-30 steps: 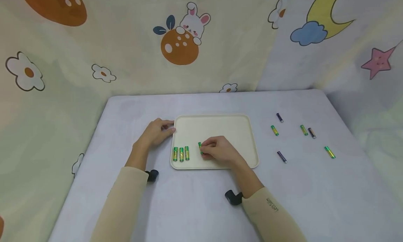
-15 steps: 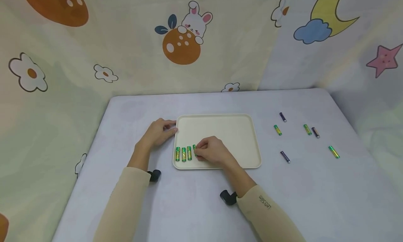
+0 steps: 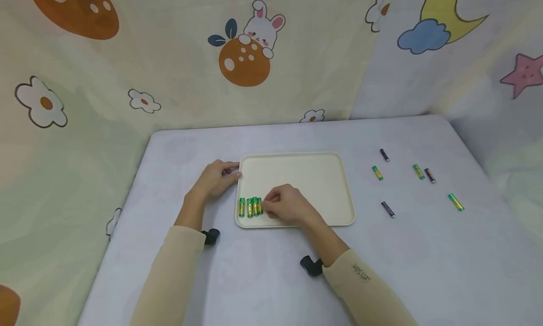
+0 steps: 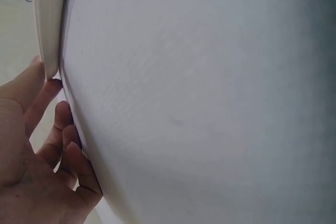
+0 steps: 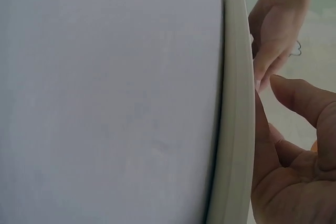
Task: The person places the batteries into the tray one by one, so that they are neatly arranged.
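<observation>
1. Only the head view shows the batteries: four green-and-yellow batteries (image 3: 250, 207) lie in the near left part of the cream tray (image 3: 305, 184), while three loose green-and-yellow ones (image 3: 377, 173) and three dark purple batteries (image 3: 388, 209) lie scattered on the table (image 3: 254, 279) to its right.
2. The left hand (image 3: 217, 179) has its grip on the tray's left side; the left wrist view adds that the rim sits between thumb and forefinger.
3. The right wrist view shows the tray's near wall, which hides the batteries there, with the left hand beyond.
4. From above, fingertips of the right hand (image 3: 288, 203) touch the right side of the rightmost battery (image 3: 260, 206) in the tray. It lies close beside two others; the fourth lies slightly apart, farther left. Whether this grip is clamped on the battery or merely against it, I cannot tell.
5. Lettering on the right sleeve (image 3: 360, 288) looks like "LetsSlim"; the battery labels are too small to read.
</observation>
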Demonstrator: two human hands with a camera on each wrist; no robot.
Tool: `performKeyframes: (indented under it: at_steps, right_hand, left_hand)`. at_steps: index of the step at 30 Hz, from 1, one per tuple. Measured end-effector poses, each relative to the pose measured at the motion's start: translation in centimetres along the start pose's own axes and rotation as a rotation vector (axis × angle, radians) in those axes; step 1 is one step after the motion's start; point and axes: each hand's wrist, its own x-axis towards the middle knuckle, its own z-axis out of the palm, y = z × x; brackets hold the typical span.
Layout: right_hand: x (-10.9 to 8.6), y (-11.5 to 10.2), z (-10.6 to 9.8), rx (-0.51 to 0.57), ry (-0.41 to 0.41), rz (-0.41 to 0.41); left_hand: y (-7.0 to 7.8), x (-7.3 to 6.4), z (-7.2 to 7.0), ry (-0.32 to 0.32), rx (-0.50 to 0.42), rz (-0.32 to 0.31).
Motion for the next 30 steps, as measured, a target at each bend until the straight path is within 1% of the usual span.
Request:
performKeyframes:
  at_steps: [2, 5, 10, 14, 16, 23, 26, 30]
  right_hand:
    - [-0.2, 0.3, -0.7, -0.009, 0.003, -0.003]
    - [-0.5, 0.9, -2.2, -0.022, 0.019, -0.012]
    - [-1.3, 2.3, -5.7, -0.024, 0.057, -0.003]
    - [-2.0, 3.7, -8.5, 0.016, 0.064, 0.017]
    - [-2.4, 4.3, -9.7, 0.029, 0.066, 0.022]
    - [-4.3, 5.8, -13.1, 0.054, 0.083, 0.013]
    - [-4.9, 6.7, -14.5, 0.050, 0.117, 0.020]
    - [-5.2, 7.9, -16.3, 0.019, 0.195, 0.027]
  left_hand:
    - [0.0, 0.0, 0.0, 0.005, 0.003, 0.008]
    - [0.1, 0.0, 0.0, 0.009, 0.002, 0.011]
    - [0.1, 0.0, -0.1, 0.000, -0.004, 0.004]
    - [0.1, 0.0, -0.1, -0.003, -0.006, -0.005]
    - [0.0, 0.1, -0.1, -0.004, -0.005, 0.001]
    - [0.0, 0.3, 0.0, 0.003, -0.020, 0.006]
    - [-0.2, 0.3, 0.0, 0.000, -0.019, -0.005]
    - [-0.4, 0.3, 0.0, -0.001, -0.011, -0.022]
